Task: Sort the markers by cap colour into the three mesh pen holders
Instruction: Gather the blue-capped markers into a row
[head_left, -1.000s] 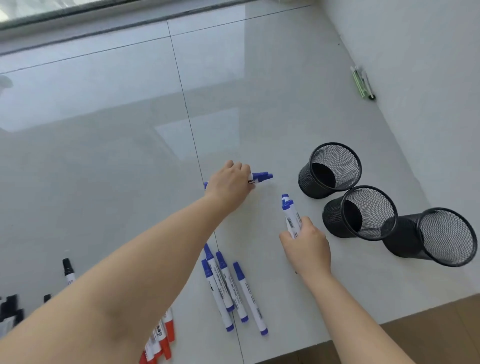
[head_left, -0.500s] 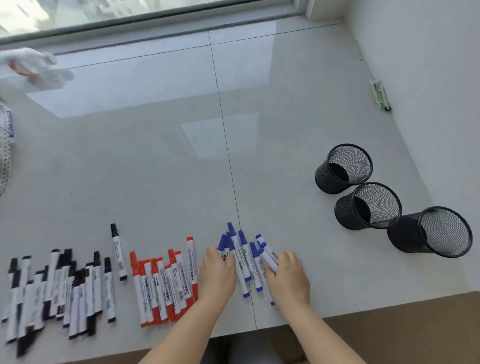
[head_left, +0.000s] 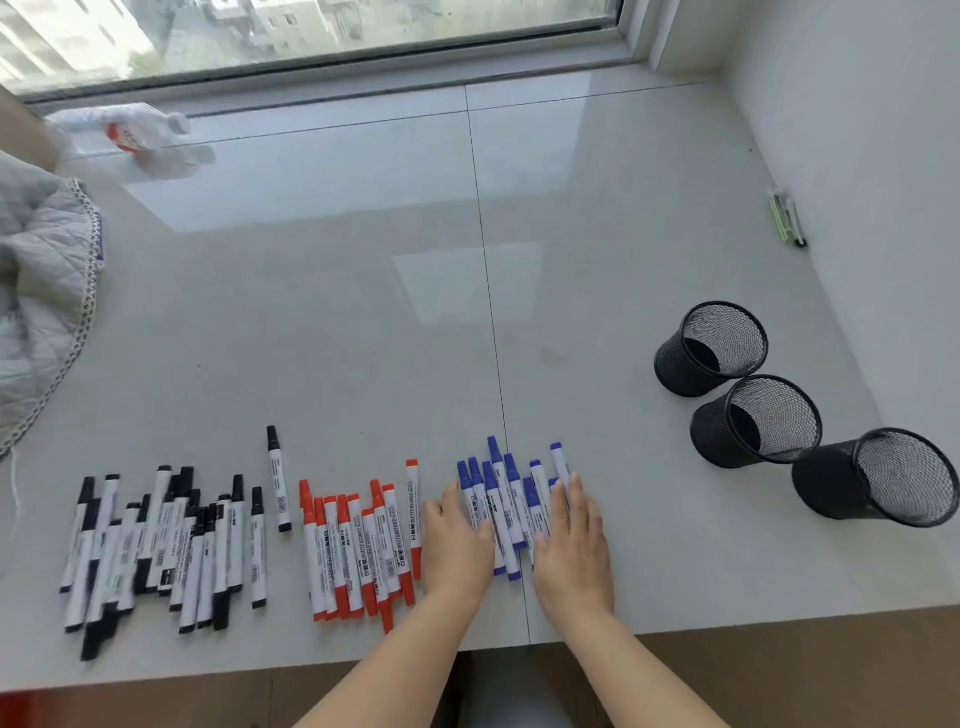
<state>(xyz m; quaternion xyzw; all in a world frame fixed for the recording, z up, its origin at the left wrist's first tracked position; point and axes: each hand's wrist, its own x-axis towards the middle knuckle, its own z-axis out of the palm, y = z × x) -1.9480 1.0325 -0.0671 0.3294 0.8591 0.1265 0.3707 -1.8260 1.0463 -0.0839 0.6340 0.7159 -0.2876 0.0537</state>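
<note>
Three groups of white-barrelled markers lie along the near edge of the pale tiled surface: black-capped markers (head_left: 156, 540) at the left, red-capped markers (head_left: 358, 551) in the middle, blue-capped markers (head_left: 501, 499) right of them. My left hand (head_left: 454, 545) and my right hand (head_left: 571, 545) lie flat, fingers straight, on either side of the blue group, pressing against it. Three black mesh pen holders stand at the right: the far holder (head_left: 711, 348), the middle holder (head_left: 758, 421) and the near holder (head_left: 883, 478), all showing no markers inside.
A single black-capped marker (head_left: 278, 478) lies apart between the black and red groups. Grey quilted cloth (head_left: 41, 296) sits at the left edge, a crumpled plastic bag (head_left: 135, 135) near the window, green pens (head_left: 787, 218) by the right wall. The surface ends just behind my wrists.
My hands came back from the middle of the surface, laid down the blue markers they held, and now bracket the blue group with flattened fingers. The view tilted up and widened.
</note>
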